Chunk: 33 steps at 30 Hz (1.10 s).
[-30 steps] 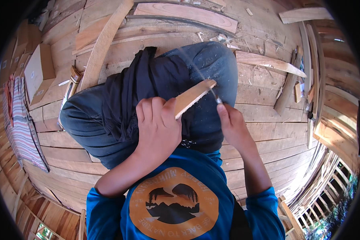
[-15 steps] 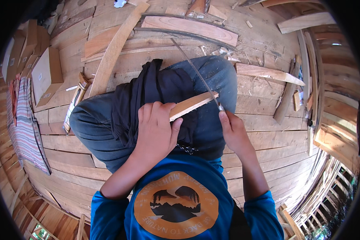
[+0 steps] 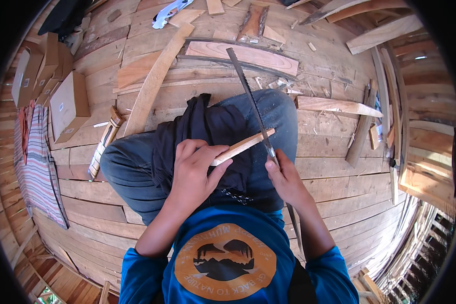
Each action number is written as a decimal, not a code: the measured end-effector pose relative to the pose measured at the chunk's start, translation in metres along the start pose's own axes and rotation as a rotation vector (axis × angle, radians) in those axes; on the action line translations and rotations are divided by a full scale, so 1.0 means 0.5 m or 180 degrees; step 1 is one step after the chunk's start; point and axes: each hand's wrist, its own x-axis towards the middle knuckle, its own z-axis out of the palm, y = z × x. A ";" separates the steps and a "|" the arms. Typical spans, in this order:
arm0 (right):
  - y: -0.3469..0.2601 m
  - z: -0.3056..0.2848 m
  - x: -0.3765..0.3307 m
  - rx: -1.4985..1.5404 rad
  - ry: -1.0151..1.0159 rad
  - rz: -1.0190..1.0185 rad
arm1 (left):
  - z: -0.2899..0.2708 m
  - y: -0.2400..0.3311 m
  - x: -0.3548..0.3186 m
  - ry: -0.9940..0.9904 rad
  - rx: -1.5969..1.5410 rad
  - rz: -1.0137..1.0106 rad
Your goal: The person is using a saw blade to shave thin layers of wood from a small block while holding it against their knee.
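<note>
My left hand (image 3: pixel 193 166) is closed round the near end of a pale wooden stick (image 3: pixel 243 147), thumb on one side and fingers on the other. The stick points up and right above my right thigh. In my right hand (image 3: pixel 288 178) is a long knife (image 3: pixel 252 97) with a narrow dark blade, gripped near a metal collar. Its blade crosses the stick near the far end and points away from me; whether the two touch I cannot tell. A thin dark rear part of the knife shows beside my right forearm. A dark cloth (image 3: pixel 202 124) lies over my lap.
A long plank (image 3: pixel 157 76) and a reddish board (image 3: pixel 243 55) lie ahead on the plank floor (image 3: pixel 329 172). A pointed wood piece (image 3: pixel 334 105) is by my right knee. Left are a carved sheath-like object (image 3: pixel 105 142), cardboard boxes (image 3: pixel 68 109) and a striped cloth (image 3: pixel 43 162).
My right hand has shifted slightly left and down, and the knife has turned so its blade's broad side shows. The stick sits a little lower and looks narrower. The view has shifted slightly.
</note>
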 end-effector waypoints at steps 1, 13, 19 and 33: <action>-0.003 -0.001 -0.002 -0.0153 0.0023 -0.0131 | 0.001 -0.002 -0.005 0.0030 -0.0015 -0.0082; -0.037 -0.010 0.008 0.0401 -0.0485 0.0311 | 0.020 -0.041 -0.041 0.0365 -0.0456 -0.0594; -0.083 -0.003 0.019 0.1269 -0.0814 0.0512 | 0.001 -0.065 -0.041 0.0641 -0.0703 -0.0777; -0.162 0.014 0.049 0.1917 -0.1187 0.0612 | -0.050 -0.097 -0.019 0.1008 -0.1123 -0.0843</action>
